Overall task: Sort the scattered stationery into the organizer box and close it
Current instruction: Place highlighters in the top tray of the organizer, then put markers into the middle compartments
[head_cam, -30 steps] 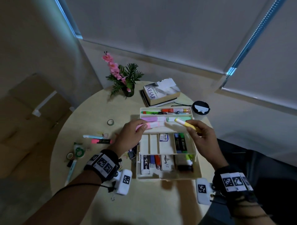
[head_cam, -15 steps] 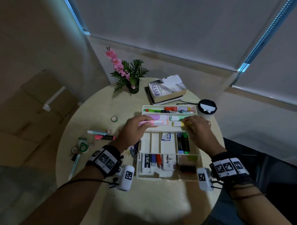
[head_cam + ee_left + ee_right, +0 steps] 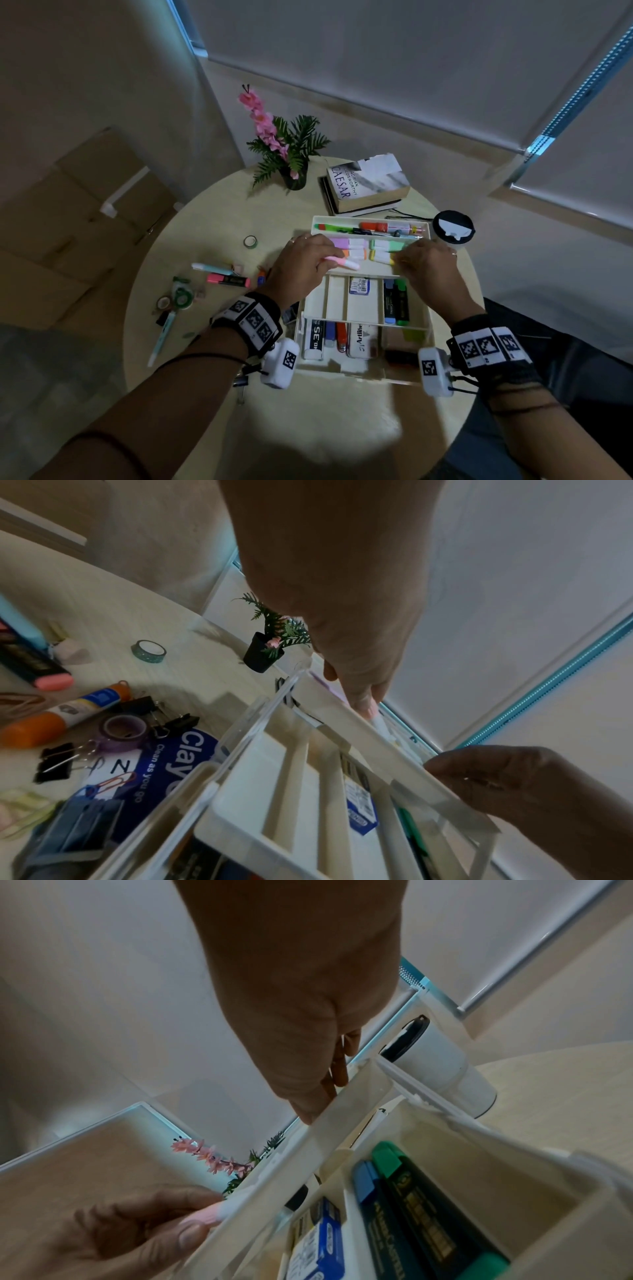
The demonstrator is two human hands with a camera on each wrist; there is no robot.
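The white organizer box (image 3: 363,372) stands open on the round table, its tiered trays full of markers and erasers. Over the middle tray my left hand (image 3: 325,258) pinches a pink highlighter (image 3: 345,263), also seen between thumb and finger in the right wrist view (image 3: 212,1213). My right hand (image 3: 401,257) has its fingertips gathered on the right end of a yellow highlighter (image 3: 380,257), which lies in that tray beside purple, orange and green ones. In the left wrist view the tray wall hides most of the pink highlighter (image 3: 371,713).
Left of the box lie a pink-black highlighter (image 3: 227,280), a light blue pen (image 3: 212,269), tape rolls (image 3: 250,241), a green correction tape (image 3: 181,294), a glue stick (image 3: 61,715) and binder clips (image 3: 164,721). A plant (image 3: 287,150), books (image 3: 366,185) and a lidded cup (image 3: 452,228) stand behind.
My right hand brought the yellow highlighter down from above the box into the middle tray. My left hand kept hold of the pink highlighter and lowered it toward the tray's near side.
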